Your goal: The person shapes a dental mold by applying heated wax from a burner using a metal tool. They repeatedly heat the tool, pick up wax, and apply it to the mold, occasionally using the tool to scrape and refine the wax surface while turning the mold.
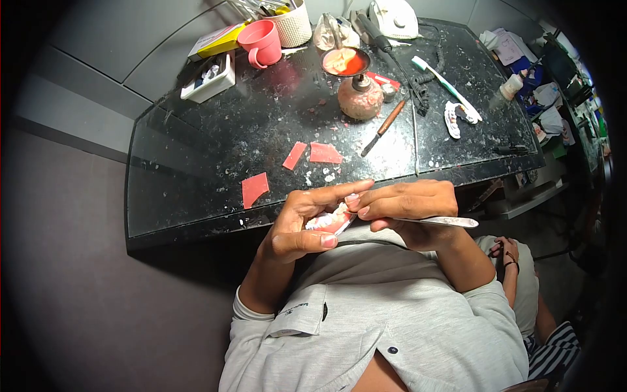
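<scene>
The left hand [286, 225] holds one tooth model [333, 222], partly hidden. The right hand [415, 201] pinches one tool [452, 221]; its tip is hard to see.

No text can be made out with certainty. A short line of small dark lettering slants across the chest pocket [302, 313] of the person's light grey shirt [424, 313], too small and blurred to read. Any print on the yellow and white box [219, 42] at the back of the table [189, 163] is likewise unreadable.
</scene>
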Demonstrator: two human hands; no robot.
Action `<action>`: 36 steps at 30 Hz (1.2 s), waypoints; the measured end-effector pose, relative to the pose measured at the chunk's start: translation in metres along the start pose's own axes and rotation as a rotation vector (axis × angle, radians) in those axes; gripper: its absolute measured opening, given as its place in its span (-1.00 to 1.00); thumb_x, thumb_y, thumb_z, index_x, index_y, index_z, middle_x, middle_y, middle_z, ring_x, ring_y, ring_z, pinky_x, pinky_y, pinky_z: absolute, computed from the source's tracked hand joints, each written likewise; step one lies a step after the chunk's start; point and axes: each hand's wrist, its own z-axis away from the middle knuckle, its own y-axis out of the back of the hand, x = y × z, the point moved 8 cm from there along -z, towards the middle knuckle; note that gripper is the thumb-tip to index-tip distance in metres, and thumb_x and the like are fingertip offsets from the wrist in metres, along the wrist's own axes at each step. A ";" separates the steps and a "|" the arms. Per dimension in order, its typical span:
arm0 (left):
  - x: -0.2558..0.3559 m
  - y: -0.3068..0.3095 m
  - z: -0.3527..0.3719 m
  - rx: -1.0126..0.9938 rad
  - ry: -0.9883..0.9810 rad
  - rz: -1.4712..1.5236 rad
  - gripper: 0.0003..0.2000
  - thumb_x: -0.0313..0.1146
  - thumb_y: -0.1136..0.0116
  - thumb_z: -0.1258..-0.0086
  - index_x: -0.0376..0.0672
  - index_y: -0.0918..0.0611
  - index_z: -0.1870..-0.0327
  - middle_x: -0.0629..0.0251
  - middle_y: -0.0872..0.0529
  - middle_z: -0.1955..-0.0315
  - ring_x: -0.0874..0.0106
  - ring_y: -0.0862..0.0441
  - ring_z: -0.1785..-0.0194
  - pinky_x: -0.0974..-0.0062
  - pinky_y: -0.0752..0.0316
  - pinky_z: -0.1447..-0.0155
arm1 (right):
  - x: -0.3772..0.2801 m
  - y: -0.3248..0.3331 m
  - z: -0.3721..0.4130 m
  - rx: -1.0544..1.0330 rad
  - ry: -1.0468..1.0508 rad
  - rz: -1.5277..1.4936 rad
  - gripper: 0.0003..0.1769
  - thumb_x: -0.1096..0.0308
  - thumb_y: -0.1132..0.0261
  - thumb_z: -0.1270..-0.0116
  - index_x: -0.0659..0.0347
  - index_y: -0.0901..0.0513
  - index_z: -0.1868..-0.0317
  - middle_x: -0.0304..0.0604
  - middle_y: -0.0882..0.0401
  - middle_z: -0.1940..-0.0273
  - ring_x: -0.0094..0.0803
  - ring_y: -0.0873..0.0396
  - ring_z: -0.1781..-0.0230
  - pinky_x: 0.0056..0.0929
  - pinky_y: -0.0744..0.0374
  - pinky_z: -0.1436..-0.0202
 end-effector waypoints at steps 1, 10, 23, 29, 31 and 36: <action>-0.001 0.000 0.000 -0.009 0.002 0.009 -0.09 -0.25 -0.27 0.05 -0.63 -0.35 -0.40 -0.18 -0.62 -0.19 0.21 -0.57 -0.29 0.36 -0.25 -0.48 | 0.000 0.000 0.000 0.000 0.000 0.000 -0.81 0.38 -0.45 -0.28 0.37 -0.76 0.23 -0.01 -0.81 0.24 -0.19 -0.82 0.18 -0.34 -0.79 0.09; 0.000 -0.002 -0.001 -0.073 0.022 0.038 -0.08 -0.20 -0.26 0.12 -0.68 -0.41 -0.33 -0.29 -0.58 -0.21 0.10 -0.58 -0.29 0.32 -0.27 -0.48 | 0.007 -0.001 0.002 -0.006 -0.051 -0.113 -0.77 0.34 -0.44 -0.30 0.40 -0.76 0.24 0.06 -0.80 0.28 -0.14 -0.82 0.18 -0.27 -0.79 0.08; -0.004 -0.005 -0.002 -0.034 0.036 0.034 -0.08 -0.12 -0.27 0.19 -0.69 -0.46 -0.25 -0.27 -0.64 -0.11 0.09 -0.64 -0.18 0.32 -0.37 -0.40 | 0.006 0.000 0.003 -0.019 -0.089 -0.112 -0.78 0.36 -0.44 -0.30 0.42 -0.75 0.24 0.06 -0.79 0.29 -0.13 -0.82 0.18 -0.28 -0.79 0.07; -0.009 -0.003 -0.003 -0.096 0.013 0.090 -0.09 -0.18 -0.32 0.09 -0.70 -0.39 -0.30 -0.27 -0.61 -0.14 0.11 -0.59 -0.26 0.30 -0.32 -0.43 | 0.006 0.000 0.001 -0.046 -0.099 -0.085 -0.78 0.38 -0.43 -0.30 0.44 -0.74 0.23 0.04 -0.79 0.30 -0.14 -0.81 0.17 -0.29 -0.79 0.05; -0.014 0.000 -0.003 -0.095 0.013 0.089 -0.09 -0.20 -0.31 0.10 -0.66 -0.39 -0.33 -0.22 -0.60 -0.18 0.13 -0.58 -0.28 0.31 -0.28 -0.46 | 0.006 -0.001 0.002 -0.053 -0.100 -0.076 -0.78 0.39 -0.44 -0.30 0.44 -0.74 0.23 0.04 -0.79 0.30 -0.15 -0.81 0.16 -0.30 -0.79 0.05; -0.005 -0.004 -0.008 -0.010 -0.003 -0.013 -0.10 -0.31 -0.33 0.05 -0.54 -0.33 -0.43 -0.05 -0.64 -0.13 0.28 -0.60 -0.20 0.39 -0.34 -0.38 | 0.016 0.003 0.006 -0.008 -0.135 -0.020 -0.85 0.50 -0.44 -0.29 0.32 -0.73 0.14 -0.07 -0.79 0.20 -0.25 -0.80 0.20 -0.38 -0.73 0.11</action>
